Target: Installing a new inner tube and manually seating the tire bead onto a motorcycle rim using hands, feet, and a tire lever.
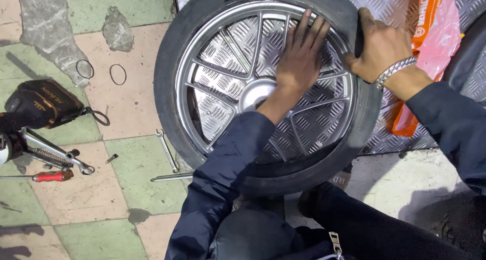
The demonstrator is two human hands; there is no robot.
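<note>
A motorcycle wheel lies flat on a diamond-plate metal sheet (390,7): a black tyre (167,83) around a silver spoked rim (217,62). My left hand (301,52) lies flat with fingers spread on the spokes near the far side of the rim. My right hand (379,45), with a metal bracelet at the wrist, grips the tyre's far right edge, fingers curled over the rubber. Both arms wear dark blue sleeves.
An orange and pink plastic bag (430,32) lies right of the wheel. On the tiled floor to the left are a spanner (166,149), a metal rod (171,177), a red-handled screwdriver (50,176), two rubber rings (117,74), a black pouch (43,104) and a spring part (50,156).
</note>
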